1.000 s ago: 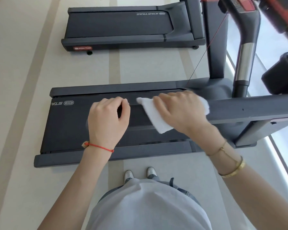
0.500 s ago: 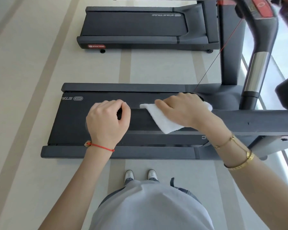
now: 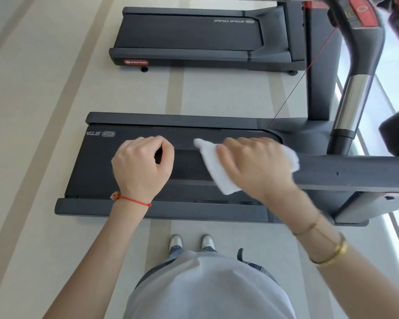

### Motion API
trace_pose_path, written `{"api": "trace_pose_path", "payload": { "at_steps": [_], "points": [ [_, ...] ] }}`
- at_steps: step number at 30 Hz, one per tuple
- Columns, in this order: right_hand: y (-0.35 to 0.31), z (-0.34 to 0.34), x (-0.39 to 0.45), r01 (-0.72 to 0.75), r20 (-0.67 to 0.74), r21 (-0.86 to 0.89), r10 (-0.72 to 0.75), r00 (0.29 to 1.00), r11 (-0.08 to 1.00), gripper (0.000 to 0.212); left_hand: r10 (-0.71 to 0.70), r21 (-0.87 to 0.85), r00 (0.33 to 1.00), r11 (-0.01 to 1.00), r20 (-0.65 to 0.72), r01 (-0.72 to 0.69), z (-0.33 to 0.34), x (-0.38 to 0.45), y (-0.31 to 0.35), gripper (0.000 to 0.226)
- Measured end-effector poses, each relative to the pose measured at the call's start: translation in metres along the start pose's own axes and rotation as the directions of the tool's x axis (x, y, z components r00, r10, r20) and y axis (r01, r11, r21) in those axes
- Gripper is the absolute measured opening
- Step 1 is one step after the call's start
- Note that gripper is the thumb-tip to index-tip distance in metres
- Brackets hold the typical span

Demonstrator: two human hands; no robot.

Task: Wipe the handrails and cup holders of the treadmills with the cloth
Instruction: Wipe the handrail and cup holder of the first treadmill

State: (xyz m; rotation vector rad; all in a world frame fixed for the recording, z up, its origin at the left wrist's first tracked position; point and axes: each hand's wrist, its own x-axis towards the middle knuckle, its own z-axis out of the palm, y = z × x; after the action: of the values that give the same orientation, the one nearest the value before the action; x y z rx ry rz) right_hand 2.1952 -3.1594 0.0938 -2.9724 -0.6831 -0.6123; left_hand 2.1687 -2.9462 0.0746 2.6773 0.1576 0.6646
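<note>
In the head view, the right hand (image 3: 253,164) is pressing a white cloth (image 3: 219,173) over the near side handrail (image 3: 346,171) of the closer treadmill (image 3: 161,207), its fingers curling over the cloth and the rail's free end; the cloth is draping across the rail, one corner hanging down the near side and another showing past the hand toward the console; the left hand (image 3: 143,164) is hovering just beyond the rail's free end, fingers curled loosely toward the thumb and holding nothing that I can see; to do this step well, the right hand should be keeping the cloth wrapped round the rail so top and sides are all getting wiped, sliding steadily from the free end toward the upright post (image 3: 352,104); the cup holders, likely beyond the post, are not clearly showing; a second treadmill (image 3: 194,31) is lying farther off, beyond the rail.
</note>
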Motion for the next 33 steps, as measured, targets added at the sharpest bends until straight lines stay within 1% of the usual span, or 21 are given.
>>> {"api": "trace_pose_path", "payload": {
  "at_steps": [3,6,7,9,11,12,14,16,18,21,22,23,25,27,28,29,31,32,33],
  "points": [
    [-0.027,0.012,0.000,0.025,-0.165,0.070,-0.013,0.986,0.997,0.038,0.010,-0.001,1.000,1.000,-0.015,-0.010,0.000,-0.001,-0.001,0.036],
    [-0.010,0.014,-0.027,0.086,-0.267,0.013,-0.079,0.960,0.996,0.039,0.017,-0.011,0.999,1.000,-0.029,-0.017,0.001,-0.001,-0.002,0.035],
    [0.002,0.014,-0.035,0.080,-0.287,-0.005,-0.078,0.955,0.997,0.039,0.013,-0.017,0.999,1.000,-0.030,-0.014,0.001,-0.001,-0.001,0.035],
    [0.023,0.013,-0.041,0.007,-0.305,-0.012,-0.011,0.952,1.000,0.035,0.004,-0.022,0.999,1.000,-0.033,-0.004,0.000,-0.002,0.000,0.035],
    [0.030,0.012,-0.035,-0.106,-0.322,0.020,0.107,0.941,0.994,0.036,-0.008,-0.016,1.000,1.000,-0.029,0.008,0.000,-0.002,0.000,0.035],
    [0.026,0.012,-0.029,-0.146,-0.320,0.037,0.150,0.935,0.989,0.038,-0.014,-0.010,1.000,1.000,-0.025,0.014,0.001,-0.001,0.001,0.036],
    [0.006,0.010,-0.012,-0.145,-0.291,0.057,0.155,0.944,0.988,0.040,-0.018,0.003,0.999,1.000,-0.028,0.018,0.001,-0.002,0.001,0.037],
    [-0.021,0.014,0.000,-0.092,-0.267,0.076,0.109,0.958,0.993,0.042,-0.001,0.010,0.999,1.000,-0.047,0.001,0.001,-0.002,0.000,0.036],
    [-0.035,0.017,0.002,-0.053,-0.269,0.103,0.079,0.960,0.993,0.044,0.022,0.006,0.998,1.000,-0.061,-0.022,0.001,-0.002,0.000,0.035],
    [-0.014,0.017,-0.017,0.047,-0.298,0.078,-0.022,0.954,0.996,0.041,0.032,-0.011,0.997,0.999,-0.065,-0.033,0.000,-0.001,0.000,0.033],
    [0.000,0.016,-0.024,0.047,-0.302,0.057,-0.027,0.953,0.997,0.040,0.030,-0.015,0.997,0.999,-0.069,-0.031,0.000,-0.001,0.000,0.033],
    [0.013,0.014,-0.029,0.015,-0.308,0.042,-0.002,0.951,0.999,0.040,0.027,-0.015,0.997,0.999,-0.072,-0.029,0.000,-0.001,0.000,0.033],
    [0.028,0.008,-0.031,-0.108,-0.303,0.038,0.115,0.946,0.993,0.041,0.017,-0.005,0.998,1.000,-0.066,-0.017,0.000,-0.001,-0.001,0.034],
    [0.023,0.005,-0.023,-0.228,-0.247,0.058,0.235,0.940,0.972,0.042,0.010,0.005,0.999,1.000,-0.051,-0.010,0.001,-0.001,-0.002,0.038],
    [0.014,0.006,-0.015,-0.261,-0.187,0.061,0.268,0.945,0.963,0.042,0.008,0.009,0.999,1.000,-0.046,-0.007,0.001,-0.001,-0.002,0.039],
    [0.003,0.007,-0.006,-0.264,-0.111,0.063,0.270,0.957,0.962,0.042,0.002,0.013,0.999,1.000,-0.043,-0.001,0.001,-0.001,-0.002,0.040],
    [-0.022,0.010,0.009,-0.200,0.012,0.093,0.200,0.980,0.975,0.043,-0.006,0.017,0.999,1.000,-0.038,0.006,0.001,-0.001,-0.001,0.038],
    [-0.031,0.011,0.013,-0.160,0.026,0.114,0.158,0.987,0.980,0.044,-0.002,0.014,0.999,1.000,-0.042,0.002,0.000,-0.001,-0.001,0.037],
    [-0.036,0.011,0.015,-0.127,0.008,0.134,0.127,0.992,0.983,0.045,0.002,0.011,0.999,1.000,-0.046,-0.001,0.000,-0.001,-0.001,0.036]
  ]
}}
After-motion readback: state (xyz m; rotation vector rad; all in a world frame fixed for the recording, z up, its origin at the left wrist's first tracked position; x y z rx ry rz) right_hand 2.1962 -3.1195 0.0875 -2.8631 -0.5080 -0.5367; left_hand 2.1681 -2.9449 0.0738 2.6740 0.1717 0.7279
